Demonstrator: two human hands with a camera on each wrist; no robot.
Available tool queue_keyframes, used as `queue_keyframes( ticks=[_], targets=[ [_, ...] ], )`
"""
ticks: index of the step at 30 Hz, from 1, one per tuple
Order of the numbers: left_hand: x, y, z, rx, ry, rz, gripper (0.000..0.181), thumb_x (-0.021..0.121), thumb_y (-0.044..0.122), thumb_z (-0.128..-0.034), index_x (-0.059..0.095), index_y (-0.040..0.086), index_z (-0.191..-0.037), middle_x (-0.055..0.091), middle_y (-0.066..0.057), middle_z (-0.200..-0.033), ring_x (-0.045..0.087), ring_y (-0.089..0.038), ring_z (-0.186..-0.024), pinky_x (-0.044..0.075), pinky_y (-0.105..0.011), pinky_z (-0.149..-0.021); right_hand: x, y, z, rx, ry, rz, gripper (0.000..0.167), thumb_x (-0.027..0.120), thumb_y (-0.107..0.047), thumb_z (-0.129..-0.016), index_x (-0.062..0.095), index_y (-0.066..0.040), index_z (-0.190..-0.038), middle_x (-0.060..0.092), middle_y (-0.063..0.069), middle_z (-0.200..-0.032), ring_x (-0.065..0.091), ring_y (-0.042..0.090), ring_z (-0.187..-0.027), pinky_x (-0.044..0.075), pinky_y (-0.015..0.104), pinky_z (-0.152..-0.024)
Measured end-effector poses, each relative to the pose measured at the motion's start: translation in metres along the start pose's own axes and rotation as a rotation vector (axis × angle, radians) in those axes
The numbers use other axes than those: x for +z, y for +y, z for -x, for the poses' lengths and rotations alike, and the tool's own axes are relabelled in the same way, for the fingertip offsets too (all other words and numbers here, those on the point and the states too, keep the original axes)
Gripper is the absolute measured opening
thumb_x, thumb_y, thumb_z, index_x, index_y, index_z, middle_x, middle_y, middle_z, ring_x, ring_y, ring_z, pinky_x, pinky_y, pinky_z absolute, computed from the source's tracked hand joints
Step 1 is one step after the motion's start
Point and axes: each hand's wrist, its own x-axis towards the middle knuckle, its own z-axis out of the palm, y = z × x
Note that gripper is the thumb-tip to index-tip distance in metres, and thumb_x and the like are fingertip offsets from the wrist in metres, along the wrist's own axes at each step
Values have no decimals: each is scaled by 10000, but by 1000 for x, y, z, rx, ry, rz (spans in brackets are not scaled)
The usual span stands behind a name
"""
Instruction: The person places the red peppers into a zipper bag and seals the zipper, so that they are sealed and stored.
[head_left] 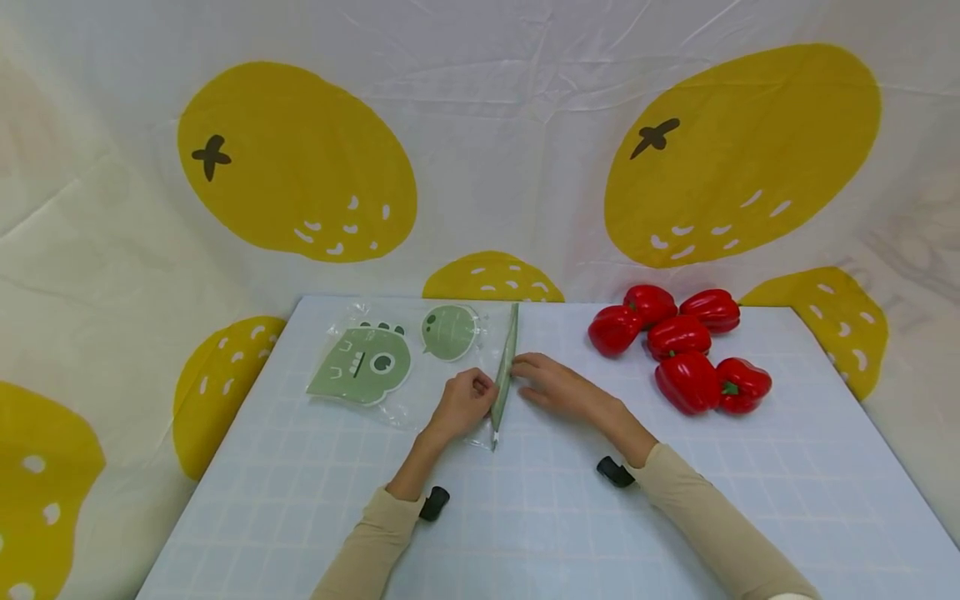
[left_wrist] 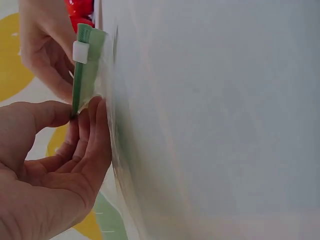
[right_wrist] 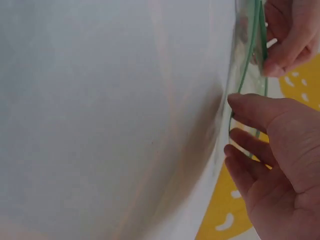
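A clear slider zip bag [head_left: 408, 379] with a green monster print lies flat on the table, its green zip edge [head_left: 505, 367] raised at the right side. My left hand [head_left: 463, 404] pinches this edge near its lower end, thumb against fingers. Close by, a white slider [left_wrist: 80, 52] sits on the green strip in the left wrist view. From the other side my right hand [head_left: 562, 387] touches the edge with loosely extended fingers [right_wrist: 250, 107]. In the right wrist view two green strips stand slightly apart along the bag's mouth.
Several red bell peppers [head_left: 678, 337] lie in a cluster at the back right of the white checked table [head_left: 525, 533]. Behind it hangs a white cloth [head_left: 510, 167] printed with yellow fruit. A black wrist device [head_left: 435, 503] is on the left wrist, another [head_left: 615, 472] on the right.
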Motion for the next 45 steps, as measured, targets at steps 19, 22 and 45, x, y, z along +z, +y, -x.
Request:
queue_keyframes(
  ticks=[19,22,45],
  targets=[
    [-17,11,6,157,194,-235,136,725,-37,-825,639,26,-909,676,-75,-821,642,-193,-726,555,-308,-675,4,-9,1,-23,-86,20,371,659,-115,-1010,610,34,-1346,540,171,-1444,513,324,-1351,407,469,-1147],
    [-21,13,7,165,206,-232,123,732,-31,-848,634,34,-883,676,-72,-799,642,-196,-721,548,-299,-667,5,-11,1,-27,-91,-1,352,655,-119,-1013,620,26,-1331,549,162,-1430,524,316,-1337,413,465,-1143],
    [-49,17,26,158,74,-348,124,769,107,-924,646,94,-914,630,3,-786,585,-148,-718,500,-323,-659,16,-27,2,-166,-134,61,453,630,-244,-1037,576,-29,-1433,509,166,-1497,449,327,-1416,367,474,-1177]
  ],
)
